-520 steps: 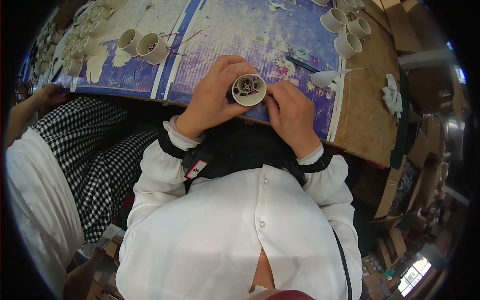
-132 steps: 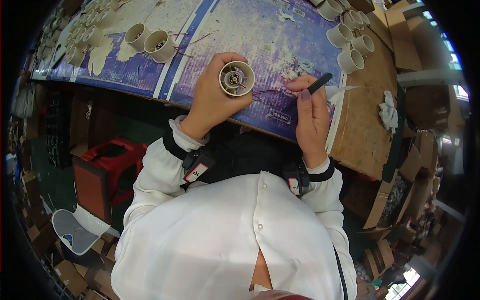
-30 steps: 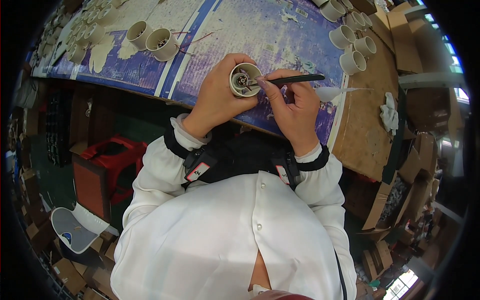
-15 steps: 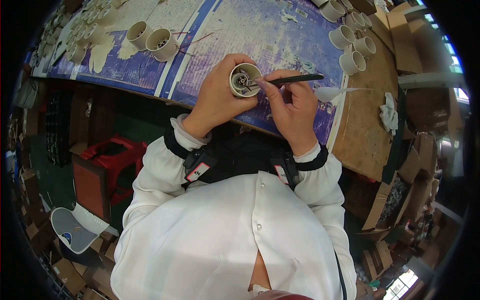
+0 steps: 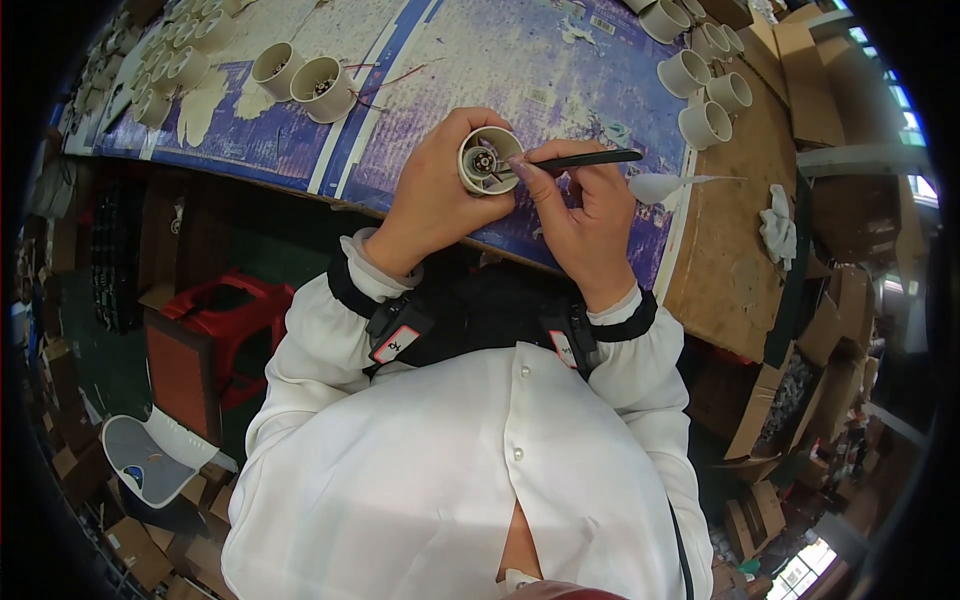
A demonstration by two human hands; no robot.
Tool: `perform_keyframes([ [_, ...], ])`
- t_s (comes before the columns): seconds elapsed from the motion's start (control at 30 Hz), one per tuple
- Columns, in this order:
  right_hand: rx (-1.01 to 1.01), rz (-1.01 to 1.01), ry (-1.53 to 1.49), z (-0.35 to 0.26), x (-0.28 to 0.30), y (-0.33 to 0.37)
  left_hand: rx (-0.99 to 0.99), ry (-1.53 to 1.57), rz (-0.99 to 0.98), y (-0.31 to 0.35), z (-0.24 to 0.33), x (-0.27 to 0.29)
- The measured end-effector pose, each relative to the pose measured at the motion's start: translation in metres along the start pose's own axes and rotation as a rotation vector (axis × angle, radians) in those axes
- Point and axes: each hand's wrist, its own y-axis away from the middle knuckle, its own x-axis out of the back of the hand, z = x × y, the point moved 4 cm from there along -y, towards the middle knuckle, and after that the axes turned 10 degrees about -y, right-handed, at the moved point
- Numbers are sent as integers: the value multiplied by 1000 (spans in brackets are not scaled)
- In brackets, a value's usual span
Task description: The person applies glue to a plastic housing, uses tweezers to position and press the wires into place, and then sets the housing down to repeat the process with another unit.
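My left hand [image 5: 437, 195] is wrapped round a white cylindrical cup-shaped housing [image 5: 465, 150], its open mouth facing up toward me. Inside the housing sits a round part with a dark and metallic centre [image 5: 485, 161]. My right hand [image 5: 590, 205] pinches a slim black-handled tool [image 5: 600, 158] between thumb and fingers. The tool's tip end reaches over the housing's right rim into its mouth; the exact tip is too small to make out. Both hands are above the near edge of the table, close together.
On the worn blue-and-white table cover [image 5: 470, 70] stand two similar cups [image 5: 322, 90] with wires. More cups are grouped far left [image 5: 188, 68] and far right [image 5: 705, 125]. A white pointed-nozzle object [image 5: 655, 188] lies right of my hand. Beyond is a crumpled white cloth [image 5: 777, 228]. A red stool [image 5: 250, 310] stands left.
The black-handled tool has shifted slightly left, toward the housing, and its outer end sits a little lower. My left hand and the housing look unmoved.
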Motion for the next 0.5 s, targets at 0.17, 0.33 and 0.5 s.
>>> perform_keyframes([
  [0.17,74,1,19,0,0,-1,1,-12,6,0,1,0],
  [0.33,26,17,2,-2,1,-2,-9,-11,7,0,0,0],
  [0.5,58,11,16,-2,0,-1,-14,-26,8,0,1,0],
])
